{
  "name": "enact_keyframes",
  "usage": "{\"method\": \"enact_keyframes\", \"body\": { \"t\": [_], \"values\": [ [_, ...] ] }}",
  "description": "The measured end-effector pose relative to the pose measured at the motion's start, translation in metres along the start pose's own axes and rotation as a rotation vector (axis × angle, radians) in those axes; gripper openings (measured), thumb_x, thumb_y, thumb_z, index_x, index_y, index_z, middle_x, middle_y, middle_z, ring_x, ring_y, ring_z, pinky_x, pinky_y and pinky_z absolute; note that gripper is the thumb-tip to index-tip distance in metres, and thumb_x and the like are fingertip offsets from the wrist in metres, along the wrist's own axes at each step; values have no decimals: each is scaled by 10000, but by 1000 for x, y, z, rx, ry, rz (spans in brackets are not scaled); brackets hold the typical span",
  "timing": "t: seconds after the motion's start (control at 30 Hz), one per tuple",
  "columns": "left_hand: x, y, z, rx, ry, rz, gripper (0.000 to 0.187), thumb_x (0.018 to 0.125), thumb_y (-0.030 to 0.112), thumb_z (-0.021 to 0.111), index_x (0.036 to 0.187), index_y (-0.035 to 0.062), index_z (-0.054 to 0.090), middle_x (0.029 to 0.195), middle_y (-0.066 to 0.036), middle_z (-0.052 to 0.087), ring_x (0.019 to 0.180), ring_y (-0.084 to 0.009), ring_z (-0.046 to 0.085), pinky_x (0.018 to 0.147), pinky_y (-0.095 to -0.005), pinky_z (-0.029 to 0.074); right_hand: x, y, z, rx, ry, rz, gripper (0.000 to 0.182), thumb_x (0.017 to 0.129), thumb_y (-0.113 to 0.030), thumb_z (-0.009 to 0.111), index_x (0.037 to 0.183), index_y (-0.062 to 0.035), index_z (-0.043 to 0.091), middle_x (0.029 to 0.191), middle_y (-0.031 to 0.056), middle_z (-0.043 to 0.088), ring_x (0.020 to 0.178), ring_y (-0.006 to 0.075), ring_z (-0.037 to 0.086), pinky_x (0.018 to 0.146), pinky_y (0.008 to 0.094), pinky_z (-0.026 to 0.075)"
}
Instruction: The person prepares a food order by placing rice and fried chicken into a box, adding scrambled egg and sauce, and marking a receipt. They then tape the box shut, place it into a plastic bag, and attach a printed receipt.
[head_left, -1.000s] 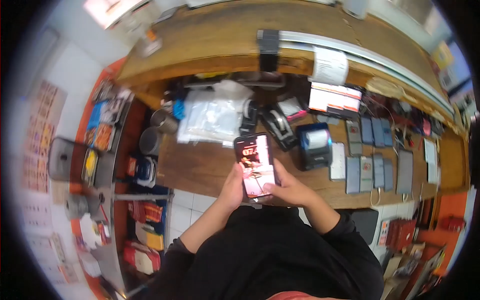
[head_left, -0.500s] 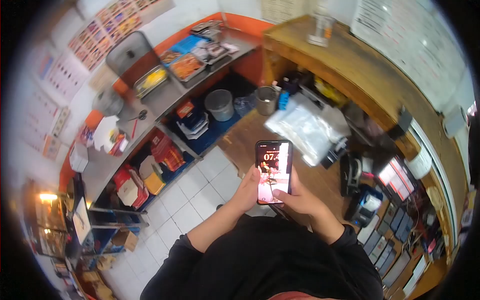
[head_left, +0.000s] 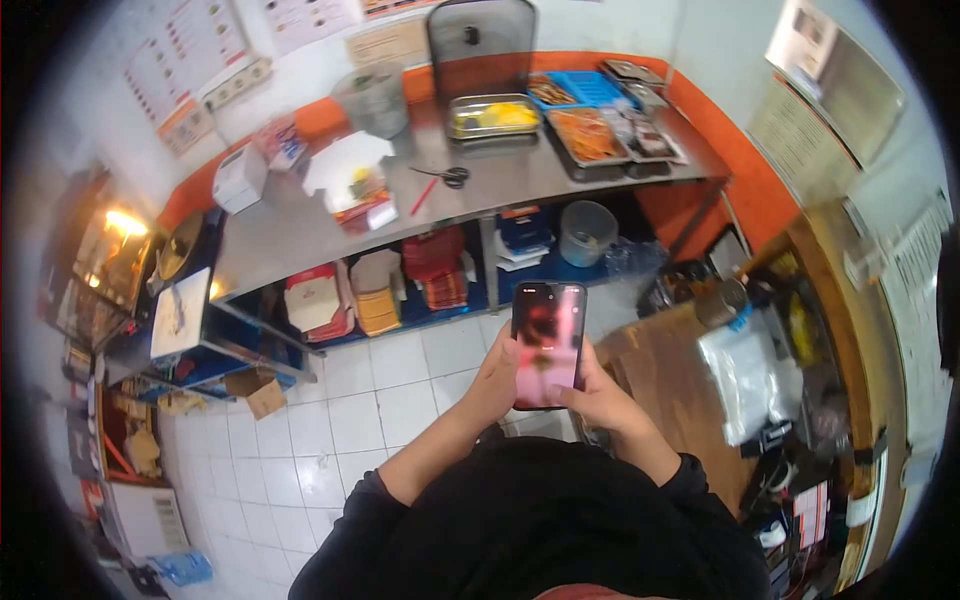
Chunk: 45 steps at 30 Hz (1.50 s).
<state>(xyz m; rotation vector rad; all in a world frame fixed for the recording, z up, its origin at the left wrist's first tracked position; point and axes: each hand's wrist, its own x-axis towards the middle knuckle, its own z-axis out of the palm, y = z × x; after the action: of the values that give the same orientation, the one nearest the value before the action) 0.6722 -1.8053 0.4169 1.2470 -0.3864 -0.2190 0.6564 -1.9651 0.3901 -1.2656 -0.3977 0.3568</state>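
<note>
A black-framed smartphone (head_left: 549, 340) is held upright in front of my body, its screen showing a blurred pink and dark picture. My left hand (head_left: 492, 385) grips its left edge, the thumb lying along the side. On the other side my right hand (head_left: 600, 395) closes round the lower right edge, with its thumb at the bottom of the screen. The fingers behind the phone are hidden. Beyond the phone stands a steel counter (head_left: 300, 250), bearing scissors (head_left: 453, 177), a red pen-like stick (head_left: 423, 197) and an open takeaway box (head_left: 362, 200).
Metal trays of food (head_left: 590, 135) stand at the back of the counter. Folded cartons (head_left: 375, 290) and a clear bucket (head_left: 587, 232) sit on the shelf below. A wooden desk (head_left: 670, 385) with plastic bags (head_left: 745, 370) is at my right. White floor tiles (head_left: 300, 480) stretch left.
My view has turned left, so the counter now lies ahead and the desk has shifted right. The phone screen went from a clock with flowers to a blurred picture. Both hands keep their hold.
</note>
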Motion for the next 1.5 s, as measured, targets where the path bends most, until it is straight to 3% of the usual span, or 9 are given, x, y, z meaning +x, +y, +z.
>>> {"method": "enact_keyframes", "body": {
  "t": [0.07,0.57,0.8,1.07,1.1,1.2,1.3,1.4,1.5],
  "values": [
    [0,-2,-32,-81,21,36,633,867,527,286,1263,34,263,1194,-126,435,1058,-202,480,888,-321,396,32,-18,25,-278,-42,38,807,747,-57,589,1352,-56,55,1274,85,310,1178,168,303,949,313,295],
    [44,7,-178,-30,334,31,661,860,526,309,1280,25,209,1188,-145,431,1061,-223,487,868,-331,421,215,19,42,-427,-449,59,989,631,-76,704,1344,-40,20,1284,106,285,1184,185,292,959,315,272],
    [114,11,-240,-42,472,61,634,865,511,301,1248,10,232,1169,-152,442,1027,-219,519,831,-325,456,331,46,14,-411,-601,170,1035,632,-79,712,1334,-33,-47,1270,112,313,1179,194,315,954,321,295],
    [173,14,-295,-150,601,104,579,891,443,313,1266,16,202,1180,-149,430,1058,-224,499,872,-345,430,433,40,10,-285,-758,140,969,661,-150,709,1324,-16,15,1286,139,301,1188,203,319,978,337,274],
    [175,16,-300,-157,607,100,579,891,443,313,1266,16,202,1180,-149,430,1058,-224,499,872,-345,430,438,45,9,-264,-680,252,807,751,-148,632,1321,-18,77,1281,123,315,1178,189,329,971,331,286],
    [175,21,-317,-84,591,145,434,911,158,334,1287,17,171,1213,-141,397,1118,-203,433,937,-335,357,455,29,35,-108,-470,465,611,838,-141,522,1311,-18,155,1251,102,361,1152,169,358,959,321,302],
    [176,27,-332,-111,647,55,447,881,89,343,1288,14,174,1225,-141,383,1141,-197,401,957,-336,327,464,31,54,-64,-379,469,548,857,-159,484,1300,-15,194,1232,101,389,1130,167,384,953,314,307],
    [173,31,-352,-126,566,48,451,885,117,355,1285,5,179,1229,-141,378,1140,-199,402,950,-332,335,473,30,71,-19,-246,462,469,885,-186,427,1283,-11,254,1204,98,431,1098,165,423,944,303,315],
    [164,-31,-392,-339,415,46,476,886,156,378,1288,1,176,1248,-144,362,1164,-201,374,970,-332,302,479,16,84,-42,-118,535,430,895,-224,374,1262,-9,305,1189,105,451,1080,172,442,930,292,324]
  ]
}}
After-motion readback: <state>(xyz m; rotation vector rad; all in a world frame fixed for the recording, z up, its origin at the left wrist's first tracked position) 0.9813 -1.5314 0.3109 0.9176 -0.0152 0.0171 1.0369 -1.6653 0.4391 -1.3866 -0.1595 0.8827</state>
